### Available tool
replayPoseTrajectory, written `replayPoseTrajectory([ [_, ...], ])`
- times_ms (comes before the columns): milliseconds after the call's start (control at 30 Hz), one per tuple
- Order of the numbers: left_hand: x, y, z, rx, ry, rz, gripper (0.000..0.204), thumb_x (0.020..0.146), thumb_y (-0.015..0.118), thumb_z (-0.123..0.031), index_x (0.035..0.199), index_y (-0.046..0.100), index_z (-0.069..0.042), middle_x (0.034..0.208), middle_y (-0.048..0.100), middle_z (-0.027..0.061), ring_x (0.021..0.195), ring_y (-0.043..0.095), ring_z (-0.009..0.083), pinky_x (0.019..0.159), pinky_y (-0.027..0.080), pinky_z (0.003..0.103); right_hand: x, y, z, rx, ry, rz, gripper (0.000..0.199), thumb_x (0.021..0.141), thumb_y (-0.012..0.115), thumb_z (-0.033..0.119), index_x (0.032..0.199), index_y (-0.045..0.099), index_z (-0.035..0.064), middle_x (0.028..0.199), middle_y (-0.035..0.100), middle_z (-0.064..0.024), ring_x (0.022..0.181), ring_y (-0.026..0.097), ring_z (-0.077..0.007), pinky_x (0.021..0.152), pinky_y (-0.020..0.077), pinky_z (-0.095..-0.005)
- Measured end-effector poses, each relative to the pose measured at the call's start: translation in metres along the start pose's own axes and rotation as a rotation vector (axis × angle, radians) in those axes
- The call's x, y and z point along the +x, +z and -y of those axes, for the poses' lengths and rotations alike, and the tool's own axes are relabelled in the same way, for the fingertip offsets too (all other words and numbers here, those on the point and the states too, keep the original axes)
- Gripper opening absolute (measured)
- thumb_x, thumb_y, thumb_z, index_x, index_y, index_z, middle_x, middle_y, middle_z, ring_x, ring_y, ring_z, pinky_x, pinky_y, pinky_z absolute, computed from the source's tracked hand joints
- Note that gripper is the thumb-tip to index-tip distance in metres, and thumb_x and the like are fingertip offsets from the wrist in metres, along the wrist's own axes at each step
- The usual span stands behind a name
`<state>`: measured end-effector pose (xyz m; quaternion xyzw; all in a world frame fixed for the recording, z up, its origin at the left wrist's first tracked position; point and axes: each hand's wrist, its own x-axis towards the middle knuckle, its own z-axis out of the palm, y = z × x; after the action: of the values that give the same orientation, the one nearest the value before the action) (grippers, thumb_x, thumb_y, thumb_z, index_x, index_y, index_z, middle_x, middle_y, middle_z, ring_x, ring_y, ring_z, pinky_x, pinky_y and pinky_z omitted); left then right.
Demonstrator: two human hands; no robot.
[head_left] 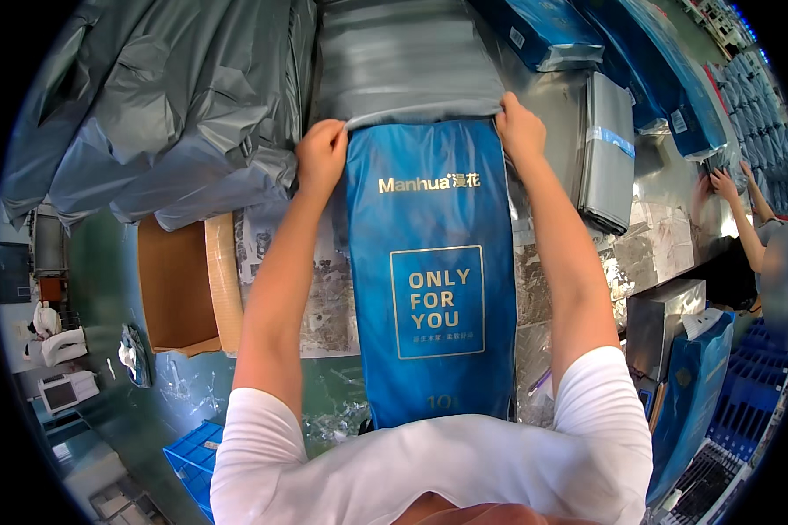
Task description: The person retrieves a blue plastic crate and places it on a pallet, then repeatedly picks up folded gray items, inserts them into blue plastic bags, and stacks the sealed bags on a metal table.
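A long blue package (433, 214) with gold print lies lengthwise in front of me, its near end against my shirt. Its far end sits inside the mouth of a grey plastic mailing bag (403, 66), which stretches away from me on the table. My left hand (322, 156) is closed on the left corner of the bag's opening. At the right corner, my right hand (522, 131) pinches the same edge. Between the hands the bag's rim runs across the top of the package. How far the package reaches into the bag is hidden.
Filled grey bags (175, 105) are heaped at the far left, above an open cardboard box (179, 284). A stack of flat grey bags (608, 153) lies to the right. Beyond it are more blue packages (657, 70). Another person's hands (725, 184) work at the far right.
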<state>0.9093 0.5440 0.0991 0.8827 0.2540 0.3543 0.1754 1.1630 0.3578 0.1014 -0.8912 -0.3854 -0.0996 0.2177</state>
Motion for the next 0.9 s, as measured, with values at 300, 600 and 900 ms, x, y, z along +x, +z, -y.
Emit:
replayPoseTrajectory([
  [300,-0.047,0.028,0.017,0.354,-0.531,0.536,0.018,0.078,0.048,-0.013,0.089,0.058,-0.003,0.094,0.061,0.0198,0.089,0.059,0.0345,0.075,0.047,0.043,-0.064,0.04,-0.025,0.061,0.15,0.203,0.017,0.078,0.048,0.011,0.088,0.059,0.0039,0.085,0.06,-0.0191,0.08,0.06,-0.0349,0.067,0.0472,-0.0422],
  [600,-0.153,-0.03,-0.023,0.248,-0.342,0.816,0.018,0.077,0.047,-0.012,0.082,0.063,-0.004,0.084,0.062,0.02,0.083,0.06,0.0352,0.071,0.047,0.046,-0.174,-0.028,-0.043,-0.023,-0.195,0.91,0.025,0.066,0.063,0.02,0.084,0.063,0.0035,0.088,0.061,-0.0199,0.084,0.059,-0.0348,0.072,0.0478,-0.0411],
  [900,-0.348,-0.114,-0.101,-0.007,-0.263,1.292,0.019,0.062,0.061,-0.019,0.077,0.065,-0.008,0.078,0.062,0.0179,0.076,0.061,0.0343,0.066,0.049,0.043,-0.405,-0.031,-0.111,0.241,-0.542,1.297,0.033,0.054,0.073,0.024,0.083,0.066,0.0088,0.08,0.064,-0.0157,0.075,0.062,-0.032,0.064,0.0489,-0.0413],
])
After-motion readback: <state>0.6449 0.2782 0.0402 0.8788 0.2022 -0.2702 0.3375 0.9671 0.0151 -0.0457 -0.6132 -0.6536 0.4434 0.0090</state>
